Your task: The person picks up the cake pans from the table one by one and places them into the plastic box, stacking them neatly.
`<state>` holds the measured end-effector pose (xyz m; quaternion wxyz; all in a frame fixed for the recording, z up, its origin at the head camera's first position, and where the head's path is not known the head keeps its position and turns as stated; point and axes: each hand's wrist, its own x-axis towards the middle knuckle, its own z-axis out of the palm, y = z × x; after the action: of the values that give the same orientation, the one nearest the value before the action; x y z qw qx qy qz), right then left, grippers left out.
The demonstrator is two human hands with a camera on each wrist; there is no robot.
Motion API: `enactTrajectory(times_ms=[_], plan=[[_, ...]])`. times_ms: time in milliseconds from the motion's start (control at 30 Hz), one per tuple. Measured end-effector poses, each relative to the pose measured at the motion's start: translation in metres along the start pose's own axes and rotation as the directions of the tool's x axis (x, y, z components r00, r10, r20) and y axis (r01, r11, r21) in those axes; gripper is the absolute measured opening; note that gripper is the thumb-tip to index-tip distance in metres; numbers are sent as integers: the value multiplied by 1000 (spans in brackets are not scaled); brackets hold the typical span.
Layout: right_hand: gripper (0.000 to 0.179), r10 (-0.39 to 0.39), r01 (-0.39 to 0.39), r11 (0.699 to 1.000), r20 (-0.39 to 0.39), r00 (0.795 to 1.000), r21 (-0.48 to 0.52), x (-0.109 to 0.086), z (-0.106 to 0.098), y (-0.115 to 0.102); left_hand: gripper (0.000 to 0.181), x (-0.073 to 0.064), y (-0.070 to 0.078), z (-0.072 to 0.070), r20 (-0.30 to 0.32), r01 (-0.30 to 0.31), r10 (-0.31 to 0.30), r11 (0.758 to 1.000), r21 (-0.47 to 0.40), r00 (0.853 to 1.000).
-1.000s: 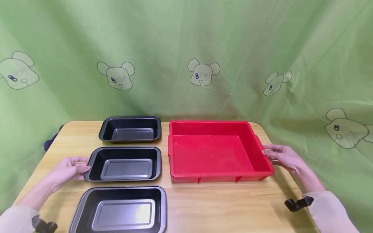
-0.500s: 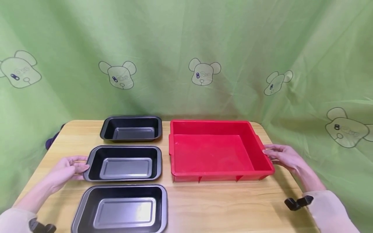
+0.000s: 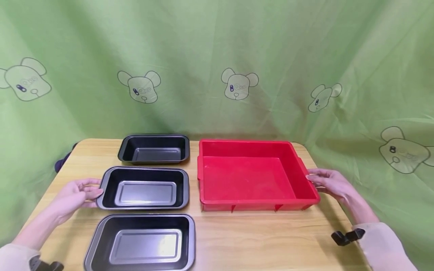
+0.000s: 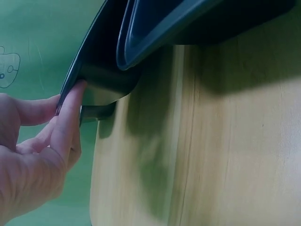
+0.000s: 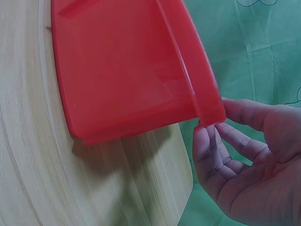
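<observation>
My left hand [image 3: 76, 197] pinches the left end of the middle dark loaf pan [image 3: 145, 193]. In the left wrist view the thumb lies on one side of the pan's rim, with the fingers against the other. My right hand [image 3: 330, 185] grips the right-hand edge of a shallow red plastic tray [image 3: 251, 178]. The right wrist view has the thumb above that edge [image 5: 210, 110] and the curled fingers under it. Both the tray and the held pan have nothing in them.
A smaller dark loaf pan [image 3: 156, 155] stands behind the held one, and a larger one [image 3: 145, 246] in front of it. All are on a wooden table [image 3: 264, 237]. A green curtain [image 3: 190, 113] printed with bear heads hangs close around the table's back and sides.
The left end of the middle pan has risen slightly with my left hand, and the pan sits a little tilted. My right hand keeps its grip on the red tray. The head view has shifted slightly.
</observation>
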<state>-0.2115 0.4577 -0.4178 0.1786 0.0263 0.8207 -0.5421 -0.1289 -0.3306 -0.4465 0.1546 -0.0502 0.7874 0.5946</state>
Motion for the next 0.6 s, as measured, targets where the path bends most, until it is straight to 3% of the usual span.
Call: enactTrajectory(times_ms=[133,300,467,600], plan=[[38,0,0,1000,-1,1000,-7,0,0,-1,60,-2,2,-1,-5,-1,1,1000,-14,1000],[35,4,-4,1000,-1,1000,0,1,1,-1,40,-3,9,-5,-13,-2,1,996,-84,1000],[50,11,-11,999,-2,1000,-30,1,0,0,26,-5,17,-7,-19,-33,31,985,-172,999],[53,10,-10,999,0,1000,-36,1,0,0,33,-7,24,-6,-21,-48,44,969,-242,999]])
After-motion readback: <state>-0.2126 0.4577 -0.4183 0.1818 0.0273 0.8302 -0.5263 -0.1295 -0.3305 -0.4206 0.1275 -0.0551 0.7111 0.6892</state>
